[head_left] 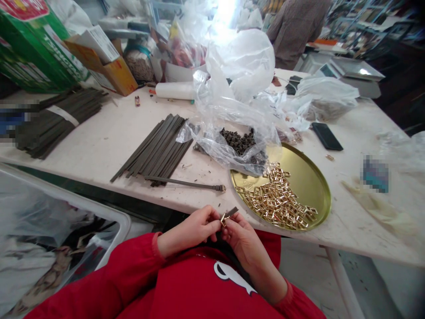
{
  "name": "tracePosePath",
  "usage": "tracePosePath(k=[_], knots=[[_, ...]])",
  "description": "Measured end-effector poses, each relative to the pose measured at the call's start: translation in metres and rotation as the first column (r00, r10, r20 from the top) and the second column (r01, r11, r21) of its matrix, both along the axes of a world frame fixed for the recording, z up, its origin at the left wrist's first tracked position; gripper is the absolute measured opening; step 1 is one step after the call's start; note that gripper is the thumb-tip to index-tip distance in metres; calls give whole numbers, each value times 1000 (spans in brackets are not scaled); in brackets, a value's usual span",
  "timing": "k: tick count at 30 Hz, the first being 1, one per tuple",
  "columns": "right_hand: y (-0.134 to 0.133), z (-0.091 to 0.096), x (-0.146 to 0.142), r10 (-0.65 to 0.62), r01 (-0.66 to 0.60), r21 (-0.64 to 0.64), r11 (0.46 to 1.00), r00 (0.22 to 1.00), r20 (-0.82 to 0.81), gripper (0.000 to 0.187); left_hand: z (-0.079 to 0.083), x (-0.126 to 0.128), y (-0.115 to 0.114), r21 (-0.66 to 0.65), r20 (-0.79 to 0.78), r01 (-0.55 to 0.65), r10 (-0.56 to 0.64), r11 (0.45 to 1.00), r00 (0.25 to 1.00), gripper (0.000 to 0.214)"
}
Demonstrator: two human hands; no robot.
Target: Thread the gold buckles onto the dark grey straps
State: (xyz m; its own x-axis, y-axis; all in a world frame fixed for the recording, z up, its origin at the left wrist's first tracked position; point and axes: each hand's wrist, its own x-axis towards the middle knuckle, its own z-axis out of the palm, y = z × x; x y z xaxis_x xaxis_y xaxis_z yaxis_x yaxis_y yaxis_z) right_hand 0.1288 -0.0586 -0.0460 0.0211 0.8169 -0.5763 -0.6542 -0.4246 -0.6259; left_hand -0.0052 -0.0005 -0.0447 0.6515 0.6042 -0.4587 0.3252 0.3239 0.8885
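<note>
Both of my hands are close to my chest, below the table's front edge. My left hand pinches a dark strap at its end. My right hand pinches a small gold buckle against that strap end. A finished strap with a fitting lies alone on the table just ahead. Behind it lies a fanned bundle of dark straps. To the right, a round gold tray holds a heap of gold buckles.
An open plastic bag of small dark parts overlaps the tray's far edge. More strap bundles lie far left by green and orange boxes. A black phone lies right. A person's back shows beyond. A bin with bags stands at my left.
</note>
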Motion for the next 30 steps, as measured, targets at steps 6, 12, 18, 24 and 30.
tracePosePath(k=[6, 12, 18, 24, 30], knots=[[0, -4, -2, 48, -50, -20, 999, 995, -91, 22, 0, -1, -1, -18, -23, -43, 43, 999, 999, 11], [-1, -9, 2, 66, -81, -66, 995, 977, -204, 20, -7, 2, -4, 91, -27, -53, 56, 994, 998, 15], [-2, -8, 0, 57, -72, -74, 995, 980, -192, 20, -6, -1, -3, -14, 7, -48, 48, 999, 999, 17], [-3, -7, -5, 52, -66, 99, 993, 988, 145, 18, -12, -1, -4, -129, 102, -73, 86, 989, 991, 19], [-7, -14, -3, 27, -132, 174, 976, 863, 505, 19, -12, 1, -4, -131, 76, -99, 109, 987, 991, 20]])
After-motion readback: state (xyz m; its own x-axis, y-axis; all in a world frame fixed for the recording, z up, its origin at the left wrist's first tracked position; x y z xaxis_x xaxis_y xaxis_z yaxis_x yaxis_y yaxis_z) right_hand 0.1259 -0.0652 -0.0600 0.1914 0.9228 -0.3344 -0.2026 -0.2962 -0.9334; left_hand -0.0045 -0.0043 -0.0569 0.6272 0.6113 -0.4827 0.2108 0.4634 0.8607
